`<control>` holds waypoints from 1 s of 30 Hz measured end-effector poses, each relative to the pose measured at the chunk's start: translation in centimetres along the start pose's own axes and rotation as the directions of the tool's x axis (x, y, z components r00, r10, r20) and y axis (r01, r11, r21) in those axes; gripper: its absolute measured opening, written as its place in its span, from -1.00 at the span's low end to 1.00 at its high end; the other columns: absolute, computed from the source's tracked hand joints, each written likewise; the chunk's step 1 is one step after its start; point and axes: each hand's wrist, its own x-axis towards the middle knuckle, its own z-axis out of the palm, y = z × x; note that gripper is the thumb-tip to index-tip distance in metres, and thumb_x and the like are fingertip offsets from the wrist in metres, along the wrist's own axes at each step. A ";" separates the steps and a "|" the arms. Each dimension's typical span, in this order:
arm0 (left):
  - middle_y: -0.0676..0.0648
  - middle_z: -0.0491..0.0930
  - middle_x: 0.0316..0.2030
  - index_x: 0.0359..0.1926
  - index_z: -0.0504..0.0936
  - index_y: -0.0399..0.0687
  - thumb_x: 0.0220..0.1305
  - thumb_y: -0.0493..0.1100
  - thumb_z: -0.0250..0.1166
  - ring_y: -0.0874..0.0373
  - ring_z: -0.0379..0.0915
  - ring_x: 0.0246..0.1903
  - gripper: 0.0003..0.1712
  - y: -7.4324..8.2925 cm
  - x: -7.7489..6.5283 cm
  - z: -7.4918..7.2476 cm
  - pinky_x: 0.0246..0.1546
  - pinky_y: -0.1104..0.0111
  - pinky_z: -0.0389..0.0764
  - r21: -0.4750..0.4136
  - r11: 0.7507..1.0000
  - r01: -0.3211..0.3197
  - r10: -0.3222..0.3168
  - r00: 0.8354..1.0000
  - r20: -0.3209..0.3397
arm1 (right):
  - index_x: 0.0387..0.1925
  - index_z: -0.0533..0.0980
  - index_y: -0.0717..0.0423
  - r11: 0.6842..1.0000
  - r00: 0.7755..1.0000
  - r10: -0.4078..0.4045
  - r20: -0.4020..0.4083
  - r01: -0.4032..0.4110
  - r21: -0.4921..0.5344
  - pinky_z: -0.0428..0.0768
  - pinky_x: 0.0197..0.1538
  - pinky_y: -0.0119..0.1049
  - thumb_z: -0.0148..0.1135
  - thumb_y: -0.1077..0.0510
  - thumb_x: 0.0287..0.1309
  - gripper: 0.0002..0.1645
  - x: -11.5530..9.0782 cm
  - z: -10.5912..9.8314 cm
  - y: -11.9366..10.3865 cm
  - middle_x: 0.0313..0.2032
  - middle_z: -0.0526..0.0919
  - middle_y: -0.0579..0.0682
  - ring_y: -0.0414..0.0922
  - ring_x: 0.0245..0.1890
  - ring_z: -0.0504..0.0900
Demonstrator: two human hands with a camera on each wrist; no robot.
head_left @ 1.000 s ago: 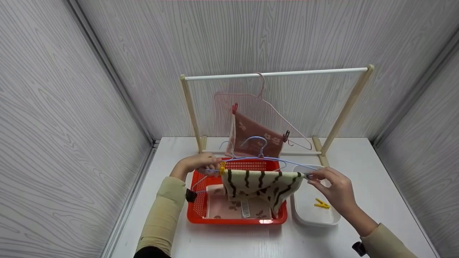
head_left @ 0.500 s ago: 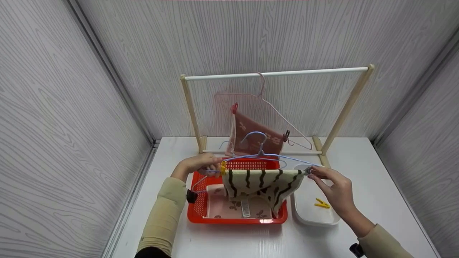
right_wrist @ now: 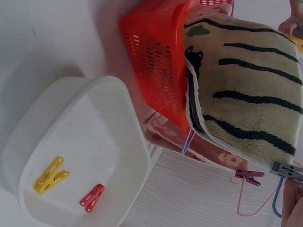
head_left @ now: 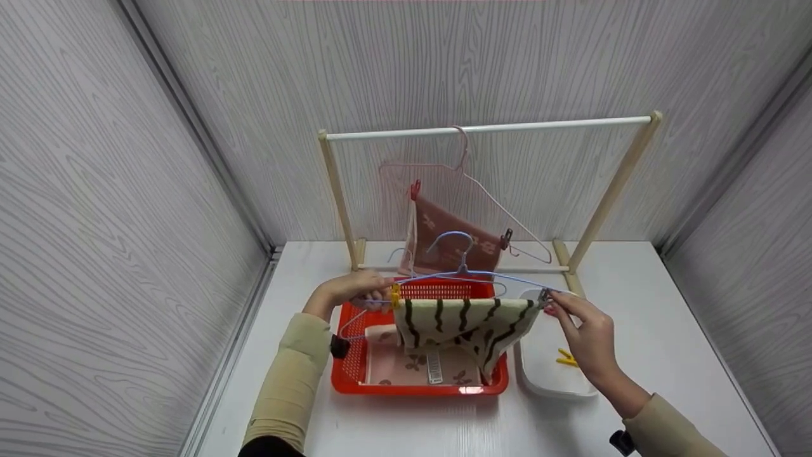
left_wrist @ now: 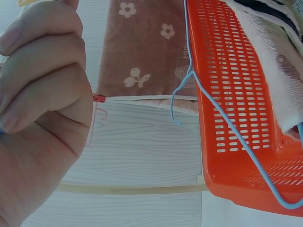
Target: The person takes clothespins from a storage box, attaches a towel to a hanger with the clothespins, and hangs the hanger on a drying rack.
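Note:
A cream towel (head_left: 466, 314) with dark wavy stripes hangs from a blue hanger (head_left: 464, 269) above the red basket. My left hand (head_left: 355, 291) grips the hanger's left end, fingers curled, beside a yellow clothespin (head_left: 395, 296) on the towel's left corner. With thumb and fingers, my right hand (head_left: 590, 330) pinches a grey clothespin (right_wrist: 286, 171) at the towel's right corner, by the hanger's lower bar. In the left wrist view the curled left fingers (left_wrist: 45, 61) hide most of what they hold.
The red basket (head_left: 419, 391) holds a pink towel (head_left: 393, 371) and another blue hanger (left_wrist: 236, 135). A white tub (right_wrist: 109, 85) contains a yellow clothespin (right_wrist: 51, 176) and a red clothespin (right_wrist: 92, 197). Behind, a pink hanger (head_left: 485, 192) with a brown-pink towel (head_left: 444, 222) hangs on the rack (head_left: 545, 127).
The blue hanger's hook has risen slightly. My right hand has shifted a little left and up, and the grey clothespin stands more upright at the towel's corner. My left hand stays nearly still.

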 end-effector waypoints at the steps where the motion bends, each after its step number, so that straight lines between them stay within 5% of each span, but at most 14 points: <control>1: 0.09 0.54 -0.61 -0.48 0.55 -0.20 0.60 0.05 -0.06 0.42 0.23 -0.67 -0.43 0.0 0.0 0.0 -0.67 0.58 0.33 0.000 1.000 -0.001 0.001 1.000 -0.001 | -0.04 0.75 0.37 1.000 1.000 0.011 0.006 -0.011 -0.007 0.49 0.03 -0.82 0.41 0.61 0.11 -0.63 0.0 0.0 0.0 -0.12 0.83 0.28 -0.77 0.02 0.50; 5: 0.09 0.52 -0.60 -0.49 0.51 -0.18 0.60 0.10 -0.03 0.40 0.21 -0.66 -0.42 -0.1 0.1 0.0 -0.67 0.57 0.30 0.000 1.000 0.007 -0.007 1.000 0.000 | 0.02 0.73 0.36 0.997 0.997 0.063 0.054 -0.061 -0.054 0.42 0.09 -0.85 0.39 0.56 0.18 -0.64 -0.1 0.0 -0.2 -0.06 0.82 0.27 -0.65 0.03 0.56; 10: 0.10 0.54 -0.61 -0.42 0.61 -0.17 0.55 0.28 0.07 0.42 0.26 -0.66 -0.36 0.0 0.0 0.0 -0.64 0.58 0.37 -0.009 0.999 0.043 -0.043 0.999 -0.034 | 0.13 0.67 0.36 0.990 0.983 0.125 0.137 -0.115 -0.079 0.36 0.10 -0.86 0.36 0.52 0.25 -0.59 0.2 -0.2 -0.6 0.01 0.80 0.25 -0.13 -0.06 0.78; 13: 0.07 0.64 -0.55 -0.35 0.65 -0.24 0.50 0.33 0.11 0.43 0.34 -0.64 -0.31 0.1 0.0 0.1 -0.61 0.57 0.46 -0.014 0.997 0.075 -0.076 0.995 -0.071 | 0.16 0.65 0.37 0.988 0.974 0.149 0.173 -0.139 -0.070 0.38 0.06 -0.86 0.37 0.50 0.27 -0.57 0.4 -0.4 -0.7 0.00 0.79 0.25 -0.01 -0.12 0.78; 18: 0.04 0.66 -0.54 -0.33 0.61 -0.46 0.57 0.19 0.00 0.42 0.33 -0.66 -0.28 0.1 0.1 0.3 -0.65 0.58 0.42 0.000 0.997 0.079 -0.079 0.993 -0.085 | 0.16 0.67 0.34 0.978 0.961 0.208 0.185 -0.206 -0.030 0.40 0.05 -0.86 0.32 0.49 0.31 -0.60 0.6 -0.7 -0.6 0.04 0.78 0.28 -0.34 -0.05 0.72; 21: 0.05 0.67 -0.55 -0.38 0.61 -0.36 0.59 0.16 -0.03 0.41 0.34 -0.67 -0.32 0.1 0.1 0.3 -0.65 0.58 0.43 -0.001 0.995 0.096 -0.096 0.991 -0.098 | 0.13 0.69 0.31 0.971 0.956 0.236 0.177 -0.239 -0.006 0.43 0.05 -0.85 0.28 0.49 0.35 -0.64 0.7 -1.0 -0.3 0.01 0.80 0.26 -0.60 -0.03 0.59; 25: 0.05 0.68 -0.54 -0.43 0.62 -0.15 0.57 0.24 0.01 0.41 0.41 -0.65 -0.36 0.2 -0.1 0.4 -0.60 0.56 0.54 0.004 0.992 0.130 -0.128 0.984 -0.126 | 0.08 0.71 0.29 0.965 0.953 0.257 0.160 -0.261 0.004 0.44 0.03 -0.84 0.24 0.47 0.39 -0.69 0.9 -1.4 -0.1 -0.04 0.82 0.23 -0.69 -0.05 0.54; 30: 0.04 0.69 -0.52 -0.42 0.65 -0.18 0.49 0.40 0.07 0.40 0.42 -0.64 -0.26 0.1 -0.2 0.3 -0.61 0.57 0.53 0.010 0.994 0.112 -0.110 0.986 -0.124 | 0.01 0.73 0.30 0.962 0.955 0.271 0.122 -0.273 0.000 0.45 -0.01 -0.83 0.22 0.45 0.42 -0.74 1.2 -1.7 -0.1 -0.10 0.82 0.24 -0.70 -0.10 0.55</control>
